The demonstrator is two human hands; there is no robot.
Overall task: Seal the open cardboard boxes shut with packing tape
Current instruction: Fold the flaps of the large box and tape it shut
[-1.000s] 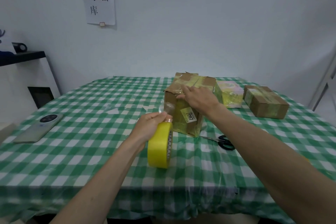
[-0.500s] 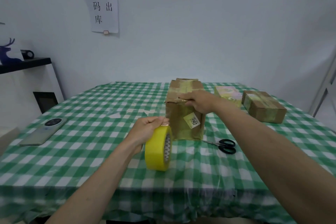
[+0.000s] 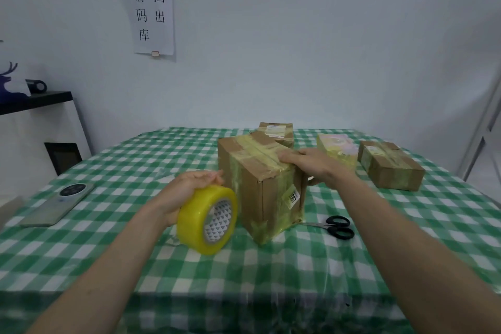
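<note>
A brown cardboard box (image 3: 260, 190) wrapped in yellowish tape stands at the middle of the green checked table (image 3: 135, 252), one corner turned towards me. My right hand (image 3: 311, 165) lies on its top right edge, fingers laid flat over the tape, thumb down the far side. My left hand (image 3: 187, 190) grips a yellow roll of packing tape (image 3: 207, 219) held upright just left of the box. A clear strip seems to run from the roll to the box's left face.
Black scissors (image 3: 337, 226) lie right of the box. Behind it sit a small taped box (image 3: 276, 131), a yellow-wrapped parcel (image 3: 337, 148) and a brown taped box (image 3: 390, 165). A phone (image 3: 58, 205) lies at the left. A dark shelf (image 3: 35, 102) stands by the wall.
The box has been turned so a corner faces me and it sits closer. My right hand slid along its top to the right edge. The tape roll tilted and moved nearer the box.
</note>
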